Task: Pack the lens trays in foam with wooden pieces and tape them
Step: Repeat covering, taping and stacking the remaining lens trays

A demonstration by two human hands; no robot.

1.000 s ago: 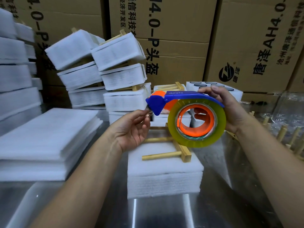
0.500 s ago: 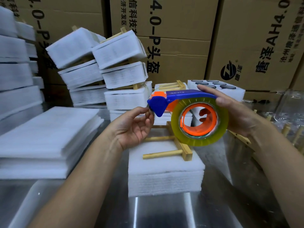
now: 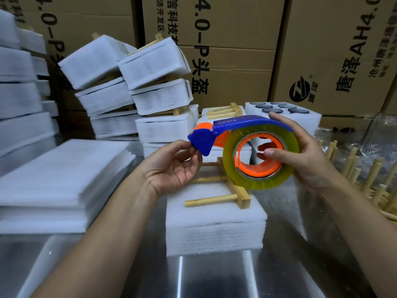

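My right hand (image 3: 309, 160) grips a tape dispenser (image 3: 247, 147), blue and orange with a yellowish roll of clear tape, held in the air above the table. My left hand (image 3: 174, 166) pinches at the dispenser's blue cutter end with thumb and fingertips. Under the dispenser sits a white foam stack (image 3: 214, 224) with a wooden piece (image 3: 232, 192) of rods and a crossbar lying on top. A foam lens tray (image 3: 285, 117) with dark round lenses stands behind my right hand.
Flat foam sheets (image 3: 58, 181) are piled at the left. Taped foam bundles (image 3: 137, 82) are stacked behind, in front of large cardboard boxes (image 3: 236, 50). Loose wooden pieces (image 3: 365, 175) and clear plastic lie at the right on the metal table (image 3: 214, 280).
The dispenser has shifted slightly to the right. My right hand's grip has moved from the top of the roll to its right side, fingers now through the core. My left hand stays at the cutter.
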